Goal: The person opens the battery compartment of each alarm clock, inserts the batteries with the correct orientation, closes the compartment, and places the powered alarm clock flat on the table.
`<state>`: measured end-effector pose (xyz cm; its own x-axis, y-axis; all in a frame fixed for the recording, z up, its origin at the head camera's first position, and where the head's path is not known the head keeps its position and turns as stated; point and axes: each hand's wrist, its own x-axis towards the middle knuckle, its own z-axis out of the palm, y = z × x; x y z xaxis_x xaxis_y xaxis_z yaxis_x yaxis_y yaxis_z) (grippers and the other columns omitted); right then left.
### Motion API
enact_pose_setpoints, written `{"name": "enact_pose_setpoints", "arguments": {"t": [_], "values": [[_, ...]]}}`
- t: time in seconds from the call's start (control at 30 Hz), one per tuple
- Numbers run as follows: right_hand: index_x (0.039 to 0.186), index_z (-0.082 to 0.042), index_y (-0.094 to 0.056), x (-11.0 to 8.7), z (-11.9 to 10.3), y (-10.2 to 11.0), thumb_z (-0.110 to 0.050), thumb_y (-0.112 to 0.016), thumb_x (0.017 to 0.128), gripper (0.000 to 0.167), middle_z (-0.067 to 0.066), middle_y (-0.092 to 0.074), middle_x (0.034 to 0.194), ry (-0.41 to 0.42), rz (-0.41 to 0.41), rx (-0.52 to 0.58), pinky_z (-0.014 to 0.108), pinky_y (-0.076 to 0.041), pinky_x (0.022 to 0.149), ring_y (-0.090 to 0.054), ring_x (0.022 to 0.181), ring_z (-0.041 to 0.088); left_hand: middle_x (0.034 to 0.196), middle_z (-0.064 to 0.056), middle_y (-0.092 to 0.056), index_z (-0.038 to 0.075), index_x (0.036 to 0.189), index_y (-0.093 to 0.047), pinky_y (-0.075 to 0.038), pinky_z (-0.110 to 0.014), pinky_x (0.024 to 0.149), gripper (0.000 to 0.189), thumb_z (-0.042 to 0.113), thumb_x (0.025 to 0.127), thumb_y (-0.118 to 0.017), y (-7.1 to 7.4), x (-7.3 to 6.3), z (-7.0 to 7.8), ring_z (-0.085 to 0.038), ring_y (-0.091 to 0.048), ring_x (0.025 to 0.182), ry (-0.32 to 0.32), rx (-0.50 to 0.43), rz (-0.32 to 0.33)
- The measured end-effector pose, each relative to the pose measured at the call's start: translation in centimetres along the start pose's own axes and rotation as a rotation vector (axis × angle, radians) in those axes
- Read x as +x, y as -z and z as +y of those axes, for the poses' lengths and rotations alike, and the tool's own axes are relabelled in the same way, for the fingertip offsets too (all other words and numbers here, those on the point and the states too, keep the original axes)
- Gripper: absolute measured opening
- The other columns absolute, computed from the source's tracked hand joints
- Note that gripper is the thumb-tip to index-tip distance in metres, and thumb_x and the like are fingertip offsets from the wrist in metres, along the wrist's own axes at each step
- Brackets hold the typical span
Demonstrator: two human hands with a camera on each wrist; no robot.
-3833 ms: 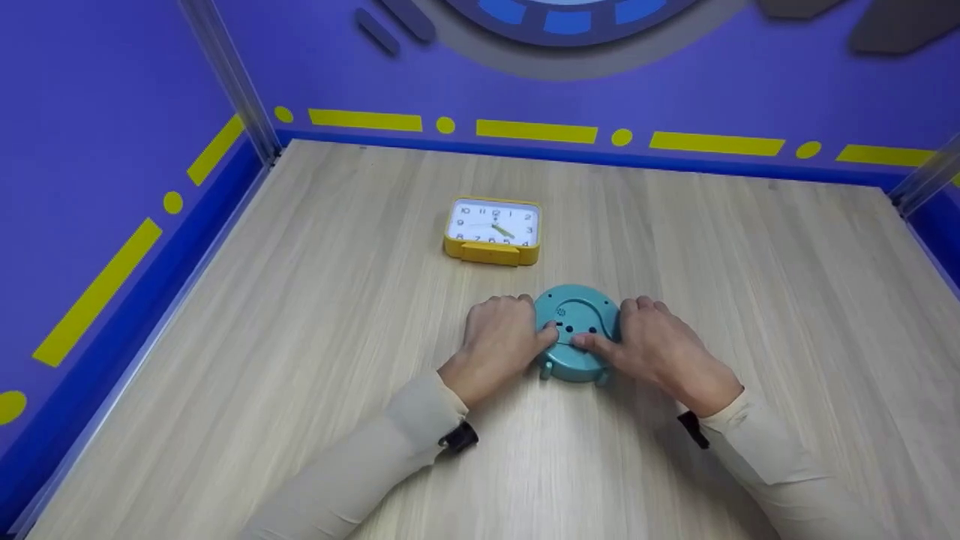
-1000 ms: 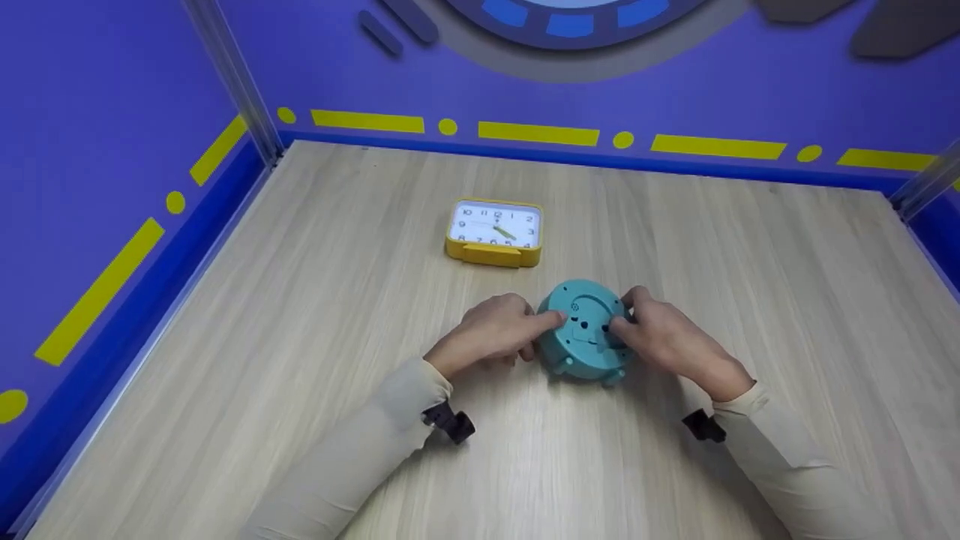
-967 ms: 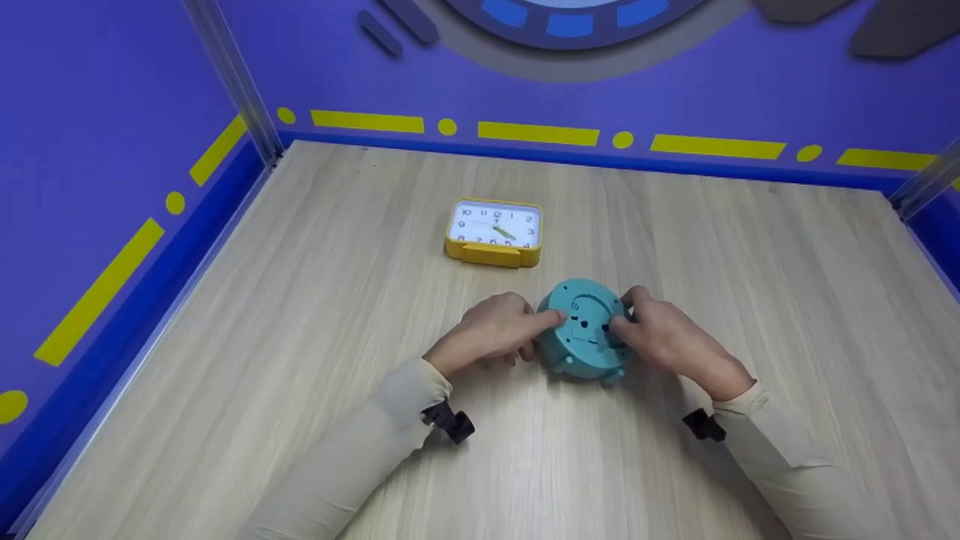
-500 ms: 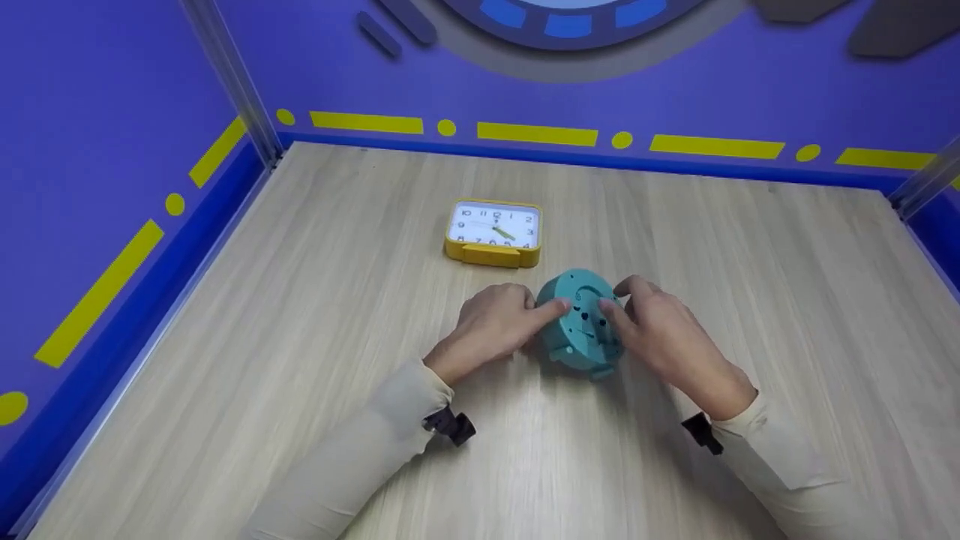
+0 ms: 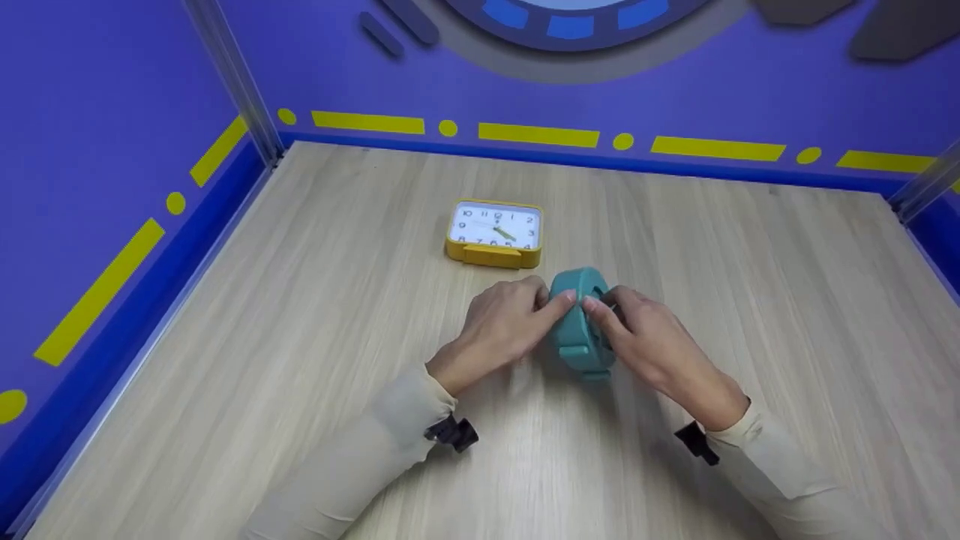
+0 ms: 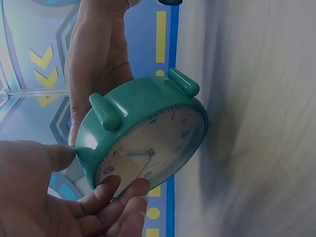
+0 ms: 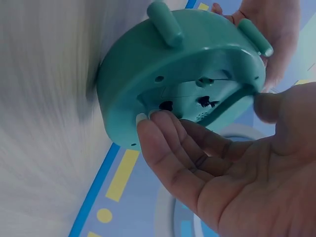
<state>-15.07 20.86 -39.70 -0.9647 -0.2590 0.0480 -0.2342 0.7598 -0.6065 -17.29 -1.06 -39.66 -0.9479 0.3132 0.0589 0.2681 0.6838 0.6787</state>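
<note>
In the head view a round teal alarm clock point(image 5: 574, 330) stands tilted on its edge, its rim turned up, just above or on the table; contact is hard to tell. My left hand point(image 5: 501, 324) grips its left side, thumb on the rim; the left wrist view shows those fingertips against the white dial point(image 6: 153, 153). From the right, my right hand point(image 5: 660, 345) pinches it, thumb on the rim and fingers against the back point(image 7: 182, 94), near the black knobs. Two stubby feet point(image 6: 183, 82) stick out toward me.
A yellow rectangular alarm clock point(image 5: 495, 229) lies face up on the wooden table point(image 5: 360, 262), beyond my hands and a little left. Blue-purple panels point(image 5: 360, 82) with yellow marks border the table at the back and sides.
Earlier the teal clock lay back up between my hands. It has been lifted at one side and rotated onto its edge, with both thumbs moving up to its rim. The yellow clock stayed put.
</note>
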Motion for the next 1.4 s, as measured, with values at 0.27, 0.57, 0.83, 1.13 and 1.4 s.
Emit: {"name": "enact_pose_setpoints", "arguments": {"t": [0.27, 0.57, 0.83, 1.13, 1.4], "values": [[0.126, 0.005, -0.061, 0.1, 0.1, 0.0, -0.055, -0.046, 0.111, 0.063, 0.013, -0.066, 0.101, -0.014, -0.002, 0.02, 0.046, -0.052, 0.08, -0.062, 0.09, 0.029, 0.075, 0.005, -0.049, 0.013, 0.097, -0.062, -0.036, -0.027, 0.06, 0.025, 0.032, 0.112, -0.053, -0.2, -0.2, 0.4, -0.012, -0.049, 0.066, -0.128, 0.0, 0.022], [0.114, 0.003, -0.063, 0.1, 0.0, 0.4, -0.054, -0.048, 0.111, 0.059, 0.011, -0.062, 0.093, -0.035, 0.008, 0.031, 0.041, -0.049, 0.073, -0.059, 0.084, 0.027, 0.081, 0.005, -0.054, 0.011, 0.106, -0.069, -0.041, -0.029, 0.065, 0.024, 0.025, 0.112, -0.052, -0.5, -0.1, 0.4, -0.011, -0.052, 0.072, -0.204, 0.02, 0.049], [0.126, 0.007, -0.061, 0.1, -0.1, 1.0, -0.057, -0.045, 0.11, 0.067, 0.015, -0.066, 0.101, -0.101, -0.036, 0.086, 0.042, -0.052, 0.078, -0.063, 0.089, 0.029, 0.09, 0.006, -0.063, 0.013, 0.112, -0.072, -0.045, -0.027, 0.069, 0.017, 0.022, 0.11, -0.058, -0.9, 0.0, 0.4, -0.01, -0.056, 0.078, -0.175, 0.06, 0.039], [0.139, 0.01, -0.058, 0.0, 0.0, 1.1, -0.056, -0.038, 0.112, 0.074, 0.023, -0.068, 0.12, -0.123, -0.06, 0.153, 0.049, -0.057, 0.086, -0.068, 0.096, 0.031, 0.08, 0.004, -0.061, 0.011, 0.111, -0.073, -0.043, -0.031, 0.065, 0.035, 0.04, 0.111, -0.054, -2.4, 0.5, -0.7, -0.014, -0.057, 0.073, 0.037, 0.116, -0.142], [0.137, 0.009, -0.059, 0.3, 0.4, 1.3, -0.049, -0.037, 0.114, 0.066, 0.017, -0.07, 0.11, -0.121, -0.07, 0.256, 0.046, -0.057, 0.083, -0.067, 0.094, 0.026, 0.068, 0.004, -0.056, 0.016, 0.086, -0.065, -0.041, -0.033, 0.061, 0.045, 0.048, 0.112, -0.048, -2.7, 0.5, -1.2, -0.015, -0.056, 0.064, 0.068, 0.083, -0.181]]}}
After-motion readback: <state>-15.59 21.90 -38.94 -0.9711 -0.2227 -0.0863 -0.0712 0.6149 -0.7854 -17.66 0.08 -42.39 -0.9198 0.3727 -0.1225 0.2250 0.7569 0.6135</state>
